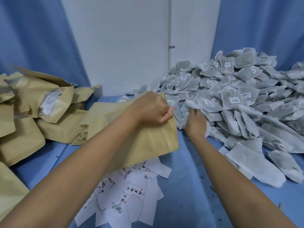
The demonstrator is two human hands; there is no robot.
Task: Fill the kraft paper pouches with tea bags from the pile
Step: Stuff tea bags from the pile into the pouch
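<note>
A big heap of grey-white tea bags (238,96) covers the right side of the blue table. My left hand (153,109) grips the top edge of a kraft paper pouch (153,142), holding it tilted at mid-table with its mouth toward the heap. My right hand (196,123) reaches into the near edge of the heap, with its fingers buried among several tea bags (189,106) right beside the pouch mouth. The fingertips are hidden by the bags.
More kraft pouches (32,112), some bulging, are stacked at the left. A stack of flat pouches (83,134) lies behind my left forearm. White printed labels (128,195) are spread near the front. Loose tea bags (256,162) lie at the right front. Blue curtains and a white wall stand behind.
</note>
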